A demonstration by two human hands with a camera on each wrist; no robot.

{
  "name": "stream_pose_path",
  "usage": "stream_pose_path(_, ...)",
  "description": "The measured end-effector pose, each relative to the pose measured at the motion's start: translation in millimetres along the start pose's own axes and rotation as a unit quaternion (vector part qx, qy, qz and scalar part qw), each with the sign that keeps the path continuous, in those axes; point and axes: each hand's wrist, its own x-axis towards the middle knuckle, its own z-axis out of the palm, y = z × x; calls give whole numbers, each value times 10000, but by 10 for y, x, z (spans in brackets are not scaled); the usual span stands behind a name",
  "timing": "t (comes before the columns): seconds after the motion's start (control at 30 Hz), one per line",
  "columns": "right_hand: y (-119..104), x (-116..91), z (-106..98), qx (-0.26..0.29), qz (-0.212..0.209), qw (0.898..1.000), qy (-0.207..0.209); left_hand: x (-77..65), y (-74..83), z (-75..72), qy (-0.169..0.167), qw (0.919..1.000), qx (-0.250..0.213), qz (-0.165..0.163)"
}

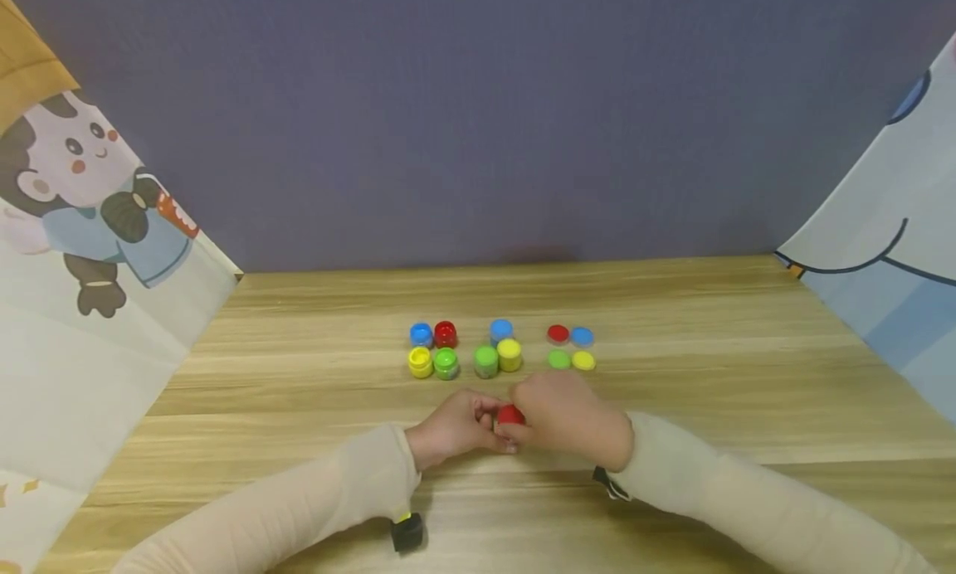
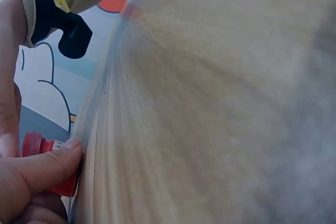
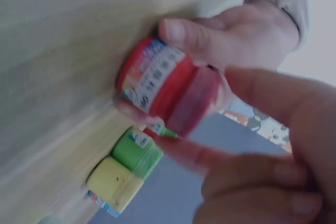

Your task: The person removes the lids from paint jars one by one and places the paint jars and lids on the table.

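A small red paint jar (image 3: 157,80) with a white printed label is held low over the front of the table, between both hands. My left hand (image 1: 457,425) grips its body, the thumb lying along the side. Its ribbed red lid (image 3: 195,103) faces my right hand (image 1: 568,416), whose thumb and index finger span the lid's edge. In the head view only the red top shows between the hands. The left wrist view catches part of the jar (image 2: 34,142) behind the left thumb.
Beyond the hands stand lidless blue (image 1: 421,336), red (image 1: 445,335), yellow (image 1: 421,363) and green (image 1: 446,364) jars. Right of them are capped blue (image 1: 501,331), green (image 1: 486,361) and yellow (image 1: 509,355) jars. Loose red (image 1: 558,334), blue (image 1: 582,337), green (image 1: 558,359) and yellow (image 1: 583,361) lids lie farther right.
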Motion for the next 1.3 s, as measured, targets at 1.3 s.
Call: stream_pose_path(1.3,27,-14,37,199,104,9997,54,17,-11,-10,48,9999,98,-133)
